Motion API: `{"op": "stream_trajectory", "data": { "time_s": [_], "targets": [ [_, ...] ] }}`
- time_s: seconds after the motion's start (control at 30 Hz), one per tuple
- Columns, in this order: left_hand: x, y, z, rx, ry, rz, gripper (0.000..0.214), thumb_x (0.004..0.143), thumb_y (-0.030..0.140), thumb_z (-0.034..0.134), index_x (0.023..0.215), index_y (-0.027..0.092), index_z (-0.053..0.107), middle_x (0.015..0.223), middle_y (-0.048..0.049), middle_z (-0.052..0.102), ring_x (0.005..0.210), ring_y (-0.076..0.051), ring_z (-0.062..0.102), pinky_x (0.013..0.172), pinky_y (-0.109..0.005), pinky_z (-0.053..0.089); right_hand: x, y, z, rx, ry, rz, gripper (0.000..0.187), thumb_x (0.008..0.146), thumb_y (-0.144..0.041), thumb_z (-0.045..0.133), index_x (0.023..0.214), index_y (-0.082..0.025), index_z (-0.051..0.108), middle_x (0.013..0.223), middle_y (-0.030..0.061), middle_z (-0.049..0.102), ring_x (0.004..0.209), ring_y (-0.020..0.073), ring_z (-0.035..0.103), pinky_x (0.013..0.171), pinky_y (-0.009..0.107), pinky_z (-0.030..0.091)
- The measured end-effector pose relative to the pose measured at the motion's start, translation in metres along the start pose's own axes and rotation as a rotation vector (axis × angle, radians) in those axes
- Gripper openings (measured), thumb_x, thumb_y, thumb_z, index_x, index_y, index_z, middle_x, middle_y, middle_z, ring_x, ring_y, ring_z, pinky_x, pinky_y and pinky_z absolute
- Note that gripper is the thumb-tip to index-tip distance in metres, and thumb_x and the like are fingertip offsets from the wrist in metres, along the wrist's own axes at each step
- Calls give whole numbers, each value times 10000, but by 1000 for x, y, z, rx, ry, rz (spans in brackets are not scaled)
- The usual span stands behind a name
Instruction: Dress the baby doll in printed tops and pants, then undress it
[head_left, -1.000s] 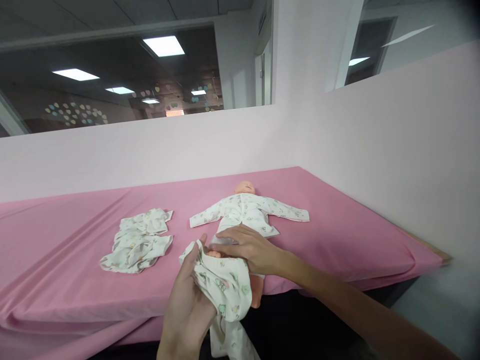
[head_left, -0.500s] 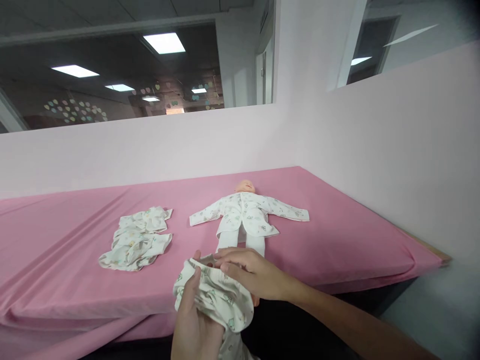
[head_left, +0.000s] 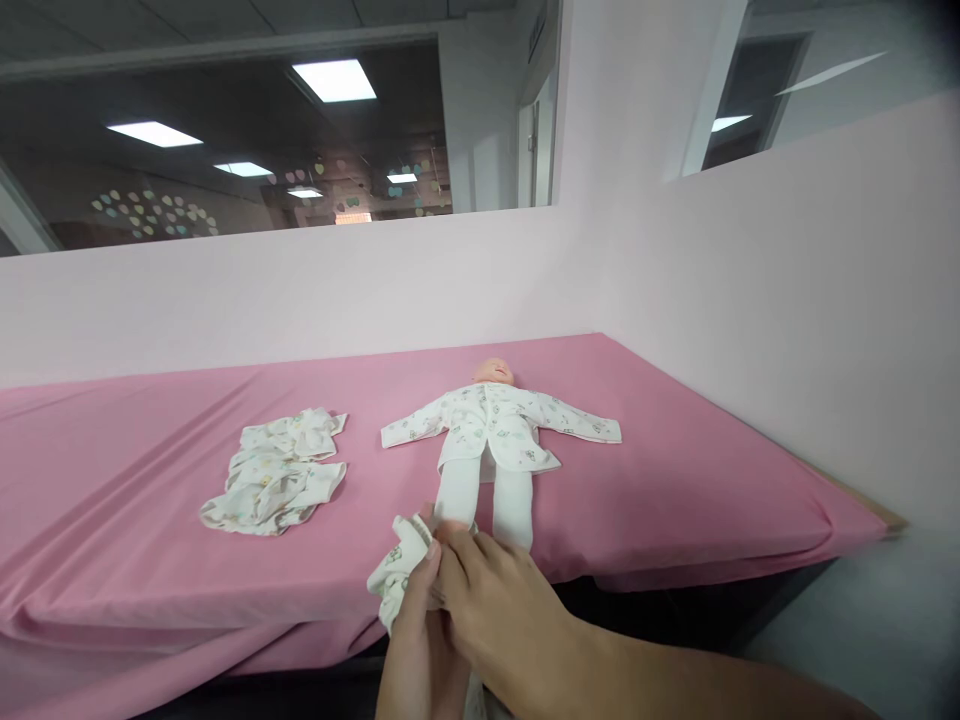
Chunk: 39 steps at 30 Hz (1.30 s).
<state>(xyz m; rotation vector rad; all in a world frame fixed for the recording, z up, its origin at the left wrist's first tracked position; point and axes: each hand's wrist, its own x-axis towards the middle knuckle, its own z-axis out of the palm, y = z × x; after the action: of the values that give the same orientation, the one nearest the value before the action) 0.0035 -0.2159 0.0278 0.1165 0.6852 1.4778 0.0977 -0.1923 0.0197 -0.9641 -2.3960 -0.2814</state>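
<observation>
A baby doll (head_left: 493, 430) lies on its back on the pink-covered table (head_left: 675, 480), head away from me, in a white printed top and white leggings. At the doll's feet, my left hand (head_left: 420, 640) and my right hand (head_left: 495, 615) are closed together on bunched white printed baby trousers (head_left: 397, 565). The right hand lies over the left and hides most of the cloth and the doll's feet.
A crumpled pile of white printed baby clothes (head_left: 277, 470) lies to the left of the doll. Pale pink partition walls (head_left: 750, 280) close the table at the back and right. The table's front edge (head_left: 225, 640) runs just under my hands.
The hands have drawn back toward me and downward with the trousers, which are more bunched. The doll's legs in white leggings now show fully.
</observation>
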Motion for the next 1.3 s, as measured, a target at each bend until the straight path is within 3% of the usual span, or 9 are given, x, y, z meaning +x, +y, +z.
{"op": "stream_trajectory", "data": {
  "time_s": [0.1, 0.2, 0.33, 0.53, 0.63, 0.87, 1.03, 1.17, 1.3],
  "targets": [
    [-4, 0, -2, 4, -46, -13, 368, 902, 140, 512, 1218, 270, 651, 1131, -53, 693, 1142, -192, 618, 1004, -287, 486, -2, -4, 9, -122, 124, -50, 253, 800, -28, 440, 910, -105, 655, 797, 166, 682, 637, 261, 617, 514, 384, 458],
    [-2, -4, -5, 82, -78, 18, 296, 878, 210, 586, 1156, 249, 683, 1127, -61, 688, 1177, -214, 593, 998, -305, 491, 3, 1, -1, -9, 31, -30, 272, 789, -52, 456, 988, -110, 632, 887, 167, 684, 721, 267, 623, 545, 365, 428],
    [9, -12, -13, 196, -75, 164, 339, 771, 324, 727, 1082, 190, 704, 1039, -71, 693, 1119, -247, 615, 994, -348, 490, 19, 21, -18, 421, -167, 261, 147, 734, -92, 479, 820, -183, 556, 775, 20, 644, 652, 155, 551, 543, 273, 351],
    [12, -14, -15, 384, -182, 238, 393, 765, 391, 711, 1107, 198, 695, 1148, -86, 671, 1179, -267, 568, 1036, -380, 441, 32, 54, -14, 790, -213, 481, 78, 725, -127, 445, 686, -193, 431, 630, -53, 478, 566, 86, 421, 498, 222, 262],
    [8, -13, -12, 527, -165, 284, 437, 792, 445, 656, 1150, 194, 673, 1261, -105, 626, 1254, -277, 515, 1080, -400, 385, 31, 61, -10, 776, -215, 488, 73, 728, -136, 456, 690, -194, 432, 623, -53, 456, 570, 90, 404, 500, 224, 245],
    [8, -18, -25, 1323, 99, 569, 477, 837, 495, 541, 1245, 251, 589, 1225, -67, 643, 1171, -287, 564, 973, -395, 446, 30, 77, 3, 591, -149, 490, 142, 783, -125, 472, 882, -185, 555, 795, 6, 626, 725, 143, 539, 632, 244, 320],
    [15, -26, -37, 1383, 232, 600, 515, 855, 458, 495, 1324, 246, 524, 1337, -65, 573, 1231, -271, 528, 990, -372, 446, 44, 100, 12, 373, -111, 549, 194, 817, -179, 476, 984, -181, 574, 891, 46, 668, 833, 189, 587, 654, 264, 320],
    [25, -25, -47, 1389, 171, 600, 550, 857, 495, 501, 1329, 215, 516, 1313, -95, 586, 1240, -287, 523, 1016, -395, 433, 58, 112, 19, 257, -162, 575, 272, 833, -222, 474, 1085, -174, 565, 990, 90, 674, 915, 242, 597, 677, 291, 330],
    [31, -16, -51, 1369, 18, 460, 669, 841, 545, 531, 1403, 201, 412, 1402, -116, 503, 1297, -288, 471, 1035, -399, 426, 56, 107, 21, 307, -196, 507, 339, 830, -211, 480, 1160, -166, 544, 1039, 96, 662, 952, 245, 602, 753, 317, 383]
  ]
}}
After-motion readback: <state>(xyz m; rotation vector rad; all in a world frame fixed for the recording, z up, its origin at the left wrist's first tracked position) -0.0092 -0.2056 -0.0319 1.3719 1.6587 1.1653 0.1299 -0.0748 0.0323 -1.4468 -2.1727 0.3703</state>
